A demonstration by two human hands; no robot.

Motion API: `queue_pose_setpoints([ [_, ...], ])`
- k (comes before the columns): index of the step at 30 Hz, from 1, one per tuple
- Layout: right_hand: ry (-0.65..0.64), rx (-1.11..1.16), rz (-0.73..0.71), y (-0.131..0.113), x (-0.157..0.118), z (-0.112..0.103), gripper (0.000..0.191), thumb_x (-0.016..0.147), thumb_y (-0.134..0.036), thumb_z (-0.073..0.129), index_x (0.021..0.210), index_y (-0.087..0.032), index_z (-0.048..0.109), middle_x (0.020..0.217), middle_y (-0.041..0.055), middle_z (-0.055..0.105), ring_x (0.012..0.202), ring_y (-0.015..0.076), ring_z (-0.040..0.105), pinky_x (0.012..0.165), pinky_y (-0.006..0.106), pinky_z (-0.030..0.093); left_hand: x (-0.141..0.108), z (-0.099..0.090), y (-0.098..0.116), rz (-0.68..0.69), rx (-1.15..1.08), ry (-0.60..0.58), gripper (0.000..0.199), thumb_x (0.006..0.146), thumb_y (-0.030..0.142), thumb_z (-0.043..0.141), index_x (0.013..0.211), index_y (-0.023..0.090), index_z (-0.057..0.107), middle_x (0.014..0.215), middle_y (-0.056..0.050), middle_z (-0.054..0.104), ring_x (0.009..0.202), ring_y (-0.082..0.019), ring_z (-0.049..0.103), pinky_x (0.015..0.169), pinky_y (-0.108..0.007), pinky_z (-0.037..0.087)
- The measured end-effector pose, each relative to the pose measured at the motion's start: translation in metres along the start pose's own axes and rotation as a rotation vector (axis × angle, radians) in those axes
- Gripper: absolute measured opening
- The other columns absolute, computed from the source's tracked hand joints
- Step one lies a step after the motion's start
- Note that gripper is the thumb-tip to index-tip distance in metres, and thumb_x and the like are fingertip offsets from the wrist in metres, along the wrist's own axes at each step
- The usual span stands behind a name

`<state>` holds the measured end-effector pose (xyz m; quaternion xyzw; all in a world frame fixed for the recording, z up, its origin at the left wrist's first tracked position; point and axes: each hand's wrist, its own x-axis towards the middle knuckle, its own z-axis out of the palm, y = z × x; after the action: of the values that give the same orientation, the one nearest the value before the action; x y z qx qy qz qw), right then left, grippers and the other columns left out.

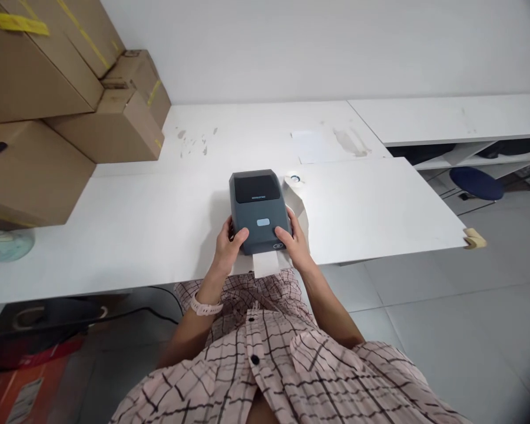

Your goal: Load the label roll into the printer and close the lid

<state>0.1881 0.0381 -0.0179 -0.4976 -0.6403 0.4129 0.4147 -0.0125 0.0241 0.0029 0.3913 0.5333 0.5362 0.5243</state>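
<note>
A dark grey-blue label printer [258,212] with a black window on its lid is at the front of the white table [168,235]. My left hand [229,247] grips its left side, thumb on top. On the opposite side my right hand [295,240] holds it the same way, thumb near the front corner. A white paper label strip [265,265] sticks out of the printer's front, over the table edge. Beside the printer on the right is a crumpled greyish sheet [301,215], partly hidden by my right hand. The undersides of both hands are hidden.
Cardboard boxes [110,126] are stacked at the left. A small ring-shaped item [295,179] lies behind the printer's right side. Yellowish padding [474,238] covers the table's right corner. A dark blue stool [476,183] stands at the right. A black cable [132,311] hangs under the table.
</note>
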Motion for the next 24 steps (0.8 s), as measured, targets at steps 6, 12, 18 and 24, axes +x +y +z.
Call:
queue_pose_setpoints([
  [6,0.069,0.088,0.05,-0.009,0.002,0.001,0.079,0.097,-0.058,0.053,0.163,-0.025,0.026,0.162,0.0135,0.045,0.147,0.0313,0.048,0.12,0.052,0.044,-0.026,0.006,-0.011,0.091,0.105,0.152,0.067,0.085,0.062,0.069,0.139,0.025,0.054,0.144,-0.013,0.059,0.13,-0.029,0.058,0.101,-0.037,0.052],
  [12,0.085,-0.003,-0.008,-0.001,0.002,0.005,0.079,0.1,-0.062,0.044,0.165,-0.022,0.022,0.16,0.0139,0.047,0.146,0.0288,0.049,0.119,0.049,0.045,-0.084,0.021,-0.03,0.026,0.126,0.273,0.046,0.083,0.064,0.067,0.07,0.022,0.054,0.065,0.002,0.049,0.062,-0.013,0.048,0.058,-0.026,0.041],
  [18,0.097,0.021,0.013,0.006,0.004,0.009,0.076,0.1,-0.059,0.044,0.163,-0.022,0.024,0.161,0.0148,0.046,0.147,0.0281,0.048,0.119,0.051,0.045,-0.074,0.027,-0.01,-0.278,-0.074,-0.055,0.063,0.061,0.068,0.082,0.056,0.021,0.04,0.05,0.009,0.029,0.044,-0.005,0.021,0.045,-0.024,0.015],
  [24,0.25,-0.317,-0.203,-0.031,-0.009,0.01,0.057,0.102,-0.04,0.045,0.157,-0.033,0.037,0.159,0.0079,0.05,0.156,0.0316,0.033,0.124,0.062,0.032,-0.077,0.026,-0.009,-0.222,0.005,-0.034,0.061,0.063,0.066,0.081,0.054,0.021,0.04,0.051,0.008,0.03,0.049,-0.006,0.023,0.047,-0.024,0.016],
])
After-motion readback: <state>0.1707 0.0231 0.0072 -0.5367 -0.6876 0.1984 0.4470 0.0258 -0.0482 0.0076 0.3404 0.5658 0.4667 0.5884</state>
